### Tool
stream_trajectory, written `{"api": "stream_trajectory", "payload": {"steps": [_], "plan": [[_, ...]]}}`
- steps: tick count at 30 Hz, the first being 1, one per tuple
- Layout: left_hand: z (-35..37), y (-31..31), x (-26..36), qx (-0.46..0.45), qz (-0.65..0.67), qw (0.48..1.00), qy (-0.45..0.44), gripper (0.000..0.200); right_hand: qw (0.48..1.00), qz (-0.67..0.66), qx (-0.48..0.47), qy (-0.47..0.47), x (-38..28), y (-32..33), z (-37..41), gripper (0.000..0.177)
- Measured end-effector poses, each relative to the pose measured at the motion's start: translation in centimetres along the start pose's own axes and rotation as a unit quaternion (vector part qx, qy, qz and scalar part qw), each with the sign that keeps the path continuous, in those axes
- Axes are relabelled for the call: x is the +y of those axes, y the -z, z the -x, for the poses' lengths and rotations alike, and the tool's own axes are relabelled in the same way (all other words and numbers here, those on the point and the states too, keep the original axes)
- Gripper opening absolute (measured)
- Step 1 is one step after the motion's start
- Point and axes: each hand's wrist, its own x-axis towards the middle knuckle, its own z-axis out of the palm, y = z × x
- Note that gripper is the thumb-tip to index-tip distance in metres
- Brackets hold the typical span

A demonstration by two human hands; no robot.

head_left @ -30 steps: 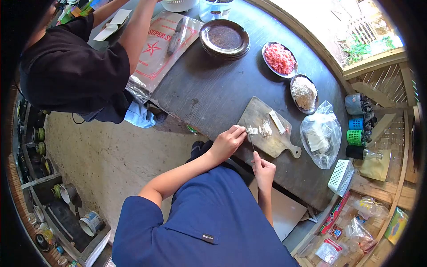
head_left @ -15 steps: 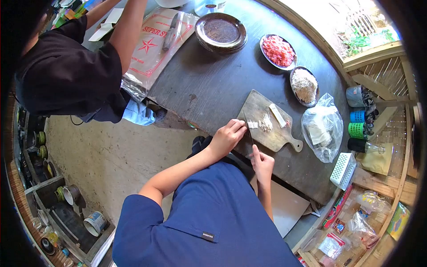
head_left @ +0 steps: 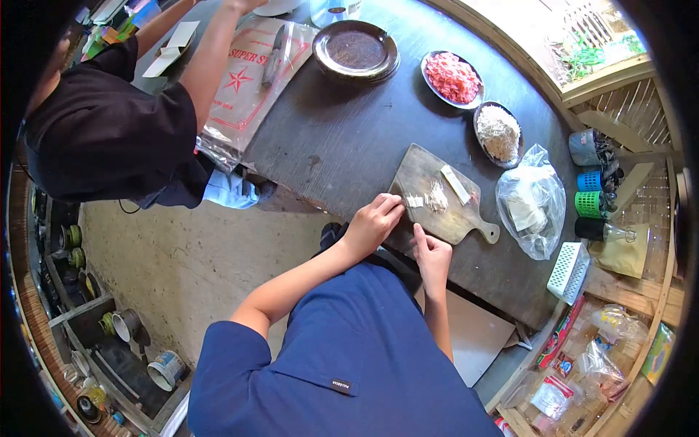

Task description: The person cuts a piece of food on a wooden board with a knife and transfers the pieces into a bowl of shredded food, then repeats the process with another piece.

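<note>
One cutting board (head_left: pixel 457 226), worn wood, four-cornered, with a single short handle pierced by a hole, lying on one long dark table (head_left: pixel 328 146) with a smooth, grained top. On it, three lots of pale stuff: one flat-sided strip (head_left: pixel 456 185), straight and uncut; one loose heap of fine shreds (head_left: pixel 436 197); one small row of short pieces (head_left: pixel 414 201) near the board's left edge, too small to count from where I stand. One left hand (head_left: pixel 373 223), fingers bent and drawn together just beside the short pieces (whether it pinches one, I cannot tell). One right hand (head_left: pixel 432 255), closed around the handle end of one thin knife (head_left: pixel 411 213), its narrow dark blade hard to make out beside the left fingertips. Beyond the board, two rounded bowls: one of glistening pink chopped meat (head_left: pixel 452 77), one of dry, stringy white shreds (head_left: pixel 498 131). One clear, crinkled plastic bag (head_left: pixel 552 191), with something white and blocky inside. One stack of round, glossy brown plates (head_left: pixel 355 51), number uncertain. One white plastic basket (head_left: pixel 568 269), rectangular and perforated. One printed plastic packet (head_left: pixel 231 109), flat and shiny, beside one co-worker in a black shirt (head_left: pixel 120 138).
</note>
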Motion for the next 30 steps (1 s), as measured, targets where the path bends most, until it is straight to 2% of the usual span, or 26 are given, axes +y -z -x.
{"api": "stream_trajectory", "payload": {"steps": [4, 8, 10, 14, 16, 18, 22, 24, 26, 30], "plan": [[-0.2, 0.2, -0.2, 0.011, -0.001, 1.0, -0.008, 0.02, 1.0, 0.01, 0.007, -0.012, 0.3, 1.0, 1.1, 0.045], [-0.1, 0.0, 0.2, 0.011, 0.008, 1.0, 0.007, 0.02, 0.998, 0.059, 0.015, -0.014, 0.8, 0.5, 1.2, 0.05], [0.2, 0.0, 0.4, 0.0, 0.005, 1.0, 0.008, 0.02, 0.999, 0.038, 0.0, 0.006, 1.0, -0.1, 0.1, 0.051], [0.0, 0.4, 0.2, 0.005, 0.028, 0.999, 0.016, 0.023, 0.999, 0.047, 0.002, -0.017, -0.6, 0.9, 1.5, 0.051], [0.0, 0.1, 0.2, 0.013, 0.014, 1.0, 0.003, 0.023, 0.998, 0.053, 0.002, -0.027, 0.1, 0.8, 1.9, 0.052], [-0.2, -0.1, 0.0, 0.017, 0.007, 1.0, 0.0, 0.023, 0.998, 0.064, 0.025, 0.012, 0.8, -0.2, 1.2, 0.052], [-0.1, 0.2, -0.2, -0.013, -0.014, 1.0, -0.017, 0.025, 0.999, 0.037, 0.006, -0.017, -0.7, 0.7, 0.8, 0.052], [-0.4, 0.4, -0.5, -0.025, -0.012, 0.999, -0.036, 0.024, 0.998, 0.07, 0.008, -0.001, -0.5, 0.9, 1.4, 0.053], [-0.6, 0.7, -0.8, -0.032, -0.022, 0.998, -0.042, 0.024, 0.997, 0.064, 0.006, -0.038, 0.2, 1.2, 2.2, 0.052], [-0.4, 0.5, -0.5, -0.026, -0.019, 0.998, -0.046, 0.024, 0.997, 0.072, 0.008, -0.003, 0.8, 0.3, 0.6, 0.049]]}}
